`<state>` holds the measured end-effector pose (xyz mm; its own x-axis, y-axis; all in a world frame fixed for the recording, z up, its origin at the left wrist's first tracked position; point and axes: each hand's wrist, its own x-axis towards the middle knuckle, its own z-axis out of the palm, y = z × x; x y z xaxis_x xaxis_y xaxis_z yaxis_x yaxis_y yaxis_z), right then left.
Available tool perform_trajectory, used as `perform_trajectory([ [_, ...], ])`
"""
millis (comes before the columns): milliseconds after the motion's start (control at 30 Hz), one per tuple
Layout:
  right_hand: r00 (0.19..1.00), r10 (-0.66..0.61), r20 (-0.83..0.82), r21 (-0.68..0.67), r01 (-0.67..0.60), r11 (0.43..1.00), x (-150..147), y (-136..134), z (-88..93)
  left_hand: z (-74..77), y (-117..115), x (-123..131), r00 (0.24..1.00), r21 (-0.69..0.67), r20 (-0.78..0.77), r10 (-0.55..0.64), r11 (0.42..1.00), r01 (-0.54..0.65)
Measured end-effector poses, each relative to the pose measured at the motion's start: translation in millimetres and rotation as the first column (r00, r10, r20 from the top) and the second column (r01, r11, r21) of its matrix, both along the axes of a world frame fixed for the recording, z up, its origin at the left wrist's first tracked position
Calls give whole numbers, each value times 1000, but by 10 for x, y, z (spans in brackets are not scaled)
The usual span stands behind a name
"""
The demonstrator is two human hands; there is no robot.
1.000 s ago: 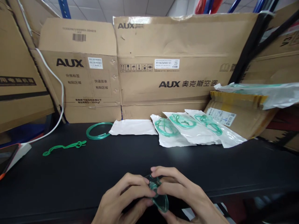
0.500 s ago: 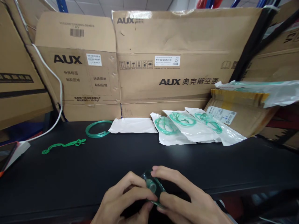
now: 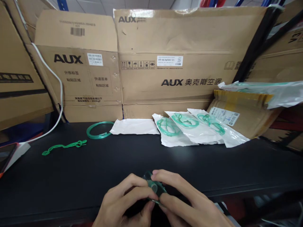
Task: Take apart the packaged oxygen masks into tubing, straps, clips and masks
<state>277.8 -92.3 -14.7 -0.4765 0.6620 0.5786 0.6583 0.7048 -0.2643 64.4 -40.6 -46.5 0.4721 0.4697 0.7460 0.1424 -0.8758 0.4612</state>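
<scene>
A see-through green oxygen mask [image 3: 154,186] with a round port on its front is held between my two hands, low in the middle of the view. My left hand [image 3: 127,198] is closed on its left side, with the fingertips and thumb pinching the lower rim. On the other side my right hand [image 3: 187,197] grips it, one finger lying over the top edge and others pressed at the lower rim. The fingertips of both hands meet close together there. Much of the mask is hidden behind the fingers.
Across the black table [image 3: 113,160] lie a green elastic cord [image 3: 63,146], a coiled green tube [image 3: 91,134], a white packet [image 3: 134,126] and several packets with green tubing [image 3: 187,126]. Large cardboard panels [image 3: 189,41] stand behind. A carton [image 3: 248,107] is at right, a phone [image 3: 8,156] at left.
My right hand's fingers have shifted slightly left along the lower rim, nearer my left fingertips. The mask has tilted a little. Things on the table stay in place.
</scene>
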Motion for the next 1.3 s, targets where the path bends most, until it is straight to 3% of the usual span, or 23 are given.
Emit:
perform_trajectory([
  [167,1000,4,-20,40,-3,999,-18,28,33,53,9,27,1000,18,29,-9,1000,8],
  [367,997,32,-67,-29,-34,999,-34,42,38,68,10,31,1000,27,12,-18,999,18],
  [533,983,17,-182,-52,-27,998,-57,5,6,82,-1,55,1000,35,23,-8,999,7],
  [600,969,24,-245,-119,-54,991,-60,4,-19,73,-7,55,999,36,31,-9,999,8],
  [667,926,-10,-378,-275,-102,956,-67,12,-57,51,-10,47,1000,25,29,-12,1000,11],
  [800,782,-182,-596,-519,-202,831,-110,8,-142,-3,-5,27,999,16,22,-24,1000,24],
  [933,651,-274,-708,-576,-307,758,-172,-15,-132,-26,-5,32,999,16,30,-41,999,40],
  [1067,585,-263,-767,-540,-368,756,-212,5,-71,-38,-21,38,997,-8,54,-58,998,59],
  [1133,607,-246,-755,-529,-343,776,-207,15,-75,-43,-26,30,997,-20,56,-58,998,59],
  [1300,864,-116,-490,-355,-76,932,-88,-6,-149,-29,-11,-4,997,-119,41,-61,991,65],
])
